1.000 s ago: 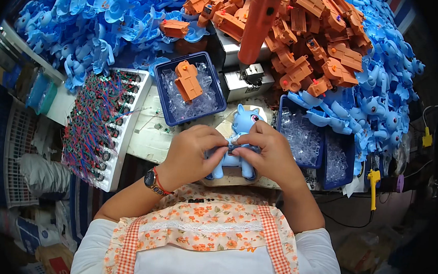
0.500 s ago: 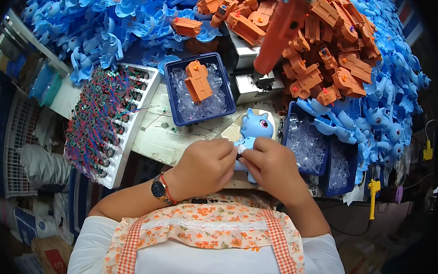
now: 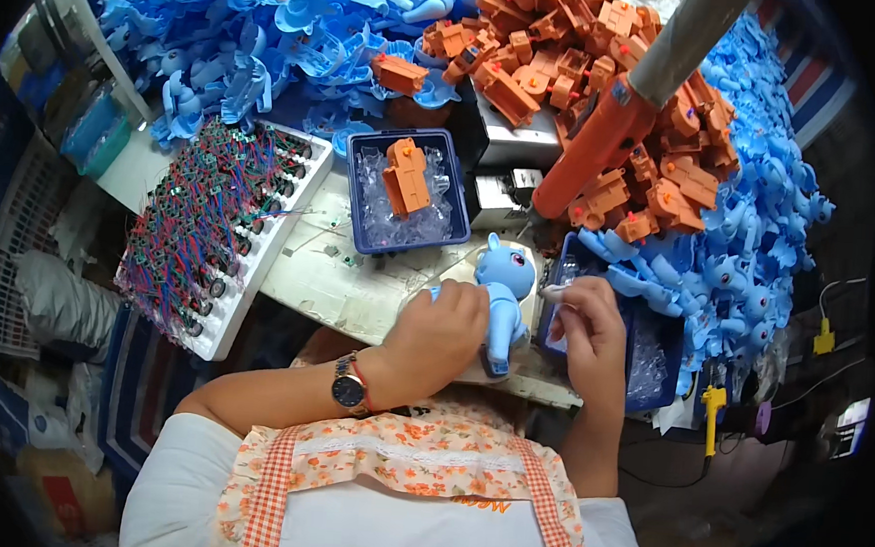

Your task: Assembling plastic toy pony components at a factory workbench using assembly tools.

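Note:
A blue toy pony (image 3: 503,313) with a large eye lies on the worktable in front of me. My left hand (image 3: 439,334), wearing a wristwatch (image 3: 348,386), is closed against the pony's left side; its fingertips are hidden behind the knuckles. My right hand (image 3: 592,328) is apart from the pony, at the near edge of the right-hand dark blue bin (image 3: 555,271). Its thumb and forefinger are spread, with a white covering on a fingertip. I see nothing held in it.
An orange-red hanging tool (image 3: 595,148) slants above the table. Behind lie piles of orange housings (image 3: 514,93) and blue toy shells (image 3: 311,45). To the left are a white foam tray (image 3: 245,307) of wired parts and a blue bin (image 3: 456,219) of clear pieces.
My right hand has left the pony and moved right to the bin. My left hand has stayed at the pony's side. The whole view has shifted slightly.

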The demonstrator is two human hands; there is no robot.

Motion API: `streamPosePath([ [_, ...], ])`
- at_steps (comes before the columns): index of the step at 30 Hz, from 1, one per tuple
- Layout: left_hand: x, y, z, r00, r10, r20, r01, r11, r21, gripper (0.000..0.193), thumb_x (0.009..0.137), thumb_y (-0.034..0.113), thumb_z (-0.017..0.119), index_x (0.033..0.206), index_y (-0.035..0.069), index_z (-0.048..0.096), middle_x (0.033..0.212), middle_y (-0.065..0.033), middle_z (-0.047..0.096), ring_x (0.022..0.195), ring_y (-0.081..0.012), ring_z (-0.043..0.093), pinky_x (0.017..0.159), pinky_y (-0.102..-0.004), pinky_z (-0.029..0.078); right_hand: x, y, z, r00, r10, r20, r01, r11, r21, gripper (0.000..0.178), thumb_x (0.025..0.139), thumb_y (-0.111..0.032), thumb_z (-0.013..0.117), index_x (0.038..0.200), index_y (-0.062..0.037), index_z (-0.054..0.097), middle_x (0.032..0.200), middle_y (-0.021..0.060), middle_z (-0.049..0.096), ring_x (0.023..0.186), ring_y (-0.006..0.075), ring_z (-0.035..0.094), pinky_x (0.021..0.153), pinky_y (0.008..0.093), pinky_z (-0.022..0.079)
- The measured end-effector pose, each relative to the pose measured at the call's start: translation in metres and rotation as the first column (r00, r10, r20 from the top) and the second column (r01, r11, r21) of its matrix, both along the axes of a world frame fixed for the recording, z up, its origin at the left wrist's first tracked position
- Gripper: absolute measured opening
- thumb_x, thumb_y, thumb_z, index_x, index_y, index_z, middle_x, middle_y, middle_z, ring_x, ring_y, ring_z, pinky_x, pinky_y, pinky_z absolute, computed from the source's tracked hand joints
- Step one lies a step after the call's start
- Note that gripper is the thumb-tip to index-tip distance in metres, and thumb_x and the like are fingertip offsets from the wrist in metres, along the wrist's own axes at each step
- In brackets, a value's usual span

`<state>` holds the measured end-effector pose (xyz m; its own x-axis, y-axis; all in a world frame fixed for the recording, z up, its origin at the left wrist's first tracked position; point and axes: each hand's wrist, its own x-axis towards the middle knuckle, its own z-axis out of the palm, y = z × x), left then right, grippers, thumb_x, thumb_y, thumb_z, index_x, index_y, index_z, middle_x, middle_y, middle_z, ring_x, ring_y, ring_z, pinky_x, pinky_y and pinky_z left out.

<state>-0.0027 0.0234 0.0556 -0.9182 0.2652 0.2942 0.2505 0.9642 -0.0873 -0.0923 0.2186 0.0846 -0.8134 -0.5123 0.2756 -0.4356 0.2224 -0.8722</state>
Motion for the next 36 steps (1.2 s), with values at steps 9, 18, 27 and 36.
streamPosePath([
  [9, 0.000, -0.037, -0.033, 0.951, -0.279, 0.133, -0.219, -0.303, 0.927, 0.032, 0.100, 0.011, 0.053, 0.130, 0.000, 0.054, 0.117, -0.0108, 0.064, 0.105, -0.0211, 0.065, 0.093, -0.0321, 0.052, 0.017, -0.016, 0.004, 0.973, 0.006, 0.231, 0.095, 0.901, -0.422, 0.035, 0.084, 0.013, 0.062, 0.116, -0.0012, 0.061, 0.102, 0.0163, 0.072, 0.081, 0.0196, 0.070, 0.071, 0.0303, 0.057],
  [18, 0.002, -0.027, -0.036, 0.960, -0.245, 0.135, -0.247, -0.518, 0.819, 0.030, 0.104, 0.012, 0.049, 0.131, 0.001, 0.053, 0.124, -0.0067, 0.061, 0.111, -0.0145, 0.061, 0.094, -0.0307, 0.052, 0.032, -0.057, 0.012, 0.943, 0.179, 0.281, -0.038, 0.895, -0.444, 0.030, 0.081, 0.014, 0.069, 0.107, 0.0004, 0.062, 0.095, 0.0125, 0.072, 0.087, 0.0174, 0.071, 0.076, 0.0282, 0.058],
  [27, 0.003, -0.020, -0.053, 0.984, -0.180, -0.003, -0.094, -0.529, 0.843, 0.030, 0.103, 0.007, 0.046, 0.132, -0.001, 0.052, 0.128, -0.0082, 0.059, 0.117, -0.0155, 0.058, 0.099, -0.0310, 0.048, 0.034, -0.059, 0.007, 0.950, 0.116, 0.288, -0.008, 0.936, -0.352, 0.022, 0.080, 0.010, 0.074, 0.097, 0.0014, 0.064, 0.089, 0.0090, 0.072, 0.080, 0.0127, 0.070, 0.071, 0.0232, 0.057],
  [36, 0.013, -0.012, -0.052, 0.965, -0.074, -0.252, 0.136, -0.681, 0.719, 0.042, 0.096, 0.021, 0.064, 0.132, 0.001, 0.052, 0.124, -0.0069, 0.059, 0.110, -0.0137, 0.059, 0.095, -0.0320, 0.049, 0.039, -0.068, -0.005, 0.988, 0.053, 0.143, 0.006, 0.924, -0.381, 0.019, 0.077, 0.011, 0.076, 0.090, 0.0008, 0.066, 0.098, 0.0064, 0.062, 0.084, 0.0109, 0.062, 0.072, 0.0224, 0.051],
])
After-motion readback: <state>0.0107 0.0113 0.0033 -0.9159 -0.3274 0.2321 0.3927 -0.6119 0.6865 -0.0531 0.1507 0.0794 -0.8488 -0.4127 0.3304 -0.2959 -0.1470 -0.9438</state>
